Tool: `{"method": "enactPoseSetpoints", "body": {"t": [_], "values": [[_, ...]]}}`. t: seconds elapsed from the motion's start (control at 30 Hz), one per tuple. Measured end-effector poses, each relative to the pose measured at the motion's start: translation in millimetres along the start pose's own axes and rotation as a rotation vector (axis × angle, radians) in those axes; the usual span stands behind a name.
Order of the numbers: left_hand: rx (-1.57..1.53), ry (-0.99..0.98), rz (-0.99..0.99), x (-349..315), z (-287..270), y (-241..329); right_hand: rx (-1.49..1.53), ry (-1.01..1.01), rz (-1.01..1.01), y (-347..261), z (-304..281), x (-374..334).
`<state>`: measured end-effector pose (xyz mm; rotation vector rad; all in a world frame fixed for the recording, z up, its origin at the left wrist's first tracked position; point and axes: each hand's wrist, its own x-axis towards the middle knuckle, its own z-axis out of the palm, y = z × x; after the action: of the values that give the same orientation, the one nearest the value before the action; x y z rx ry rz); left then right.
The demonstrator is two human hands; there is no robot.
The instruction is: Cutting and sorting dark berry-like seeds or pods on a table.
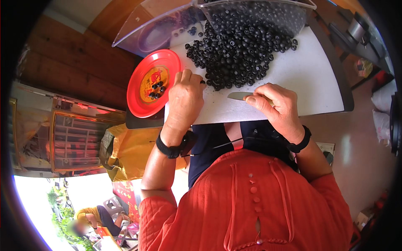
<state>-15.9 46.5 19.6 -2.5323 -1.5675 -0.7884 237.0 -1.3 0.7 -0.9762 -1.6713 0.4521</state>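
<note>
My left hand (pixel 185 100) is closed, back up, at the left edge of a white work surface (pixel 301 79). A small dark bit shows at its finger side; I cannot tell whether it is held or worn. My right hand (pixel 276 102) grips a small knife (pixel 238 96), its blade pointing left toward my left hand. Beyond both hands lies a heap of small round black pieces (pixel 238 54), some with a hollow or pale centre. Left of my left hand sits a red plate (pixel 136 94) with several of the black pieces (pixel 155 90) on its yellow middle.
A clear plastic bin (pixel 259 5) lies at the far side, with black pieces spilling from it. Beside it stands another clear panel or box (pixel 146 27). A yellow bag (pixel 134 150) hangs below the plate. Another person (pixel 98 217) sits in the lower left distance.
</note>
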Motion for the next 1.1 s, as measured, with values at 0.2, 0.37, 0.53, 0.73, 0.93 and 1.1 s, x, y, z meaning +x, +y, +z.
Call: {"method": "enactPoseSetpoints", "body": {"t": [0.2,0.37,0.53,0.73,0.93,1.1], "values": [[-0.02,0.059,-0.008,-13.8,0.4,10.3,-0.053,-0.004,-0.019,2.3,0.8,-0.7],[-0.051,0.071,0.006,-15.0,1.3,3.8,-0.052,-0.001,-0.017,2.7,2.7,-1.3],[0.029,0.002,0.016,-25.4,-11.7,16.1,-0.079,0.005,-0.039,4.4,4.1,-1.4],[0.132,0.038,0.083,-34.2,0.6,26.7,-0.065,-0.002,0.009,1.0,3.3,-1.2],[0.04,0.12,0.112,-31.7,8.4,23.8,-0.108,-0.009,-0.006,2.3,3.1,-1.4],[-0.263,0.154,0.022,-36.2,11.0,16.9,-0.103,-0.016,-0.004,1.7,3.4,-1.5]]}}
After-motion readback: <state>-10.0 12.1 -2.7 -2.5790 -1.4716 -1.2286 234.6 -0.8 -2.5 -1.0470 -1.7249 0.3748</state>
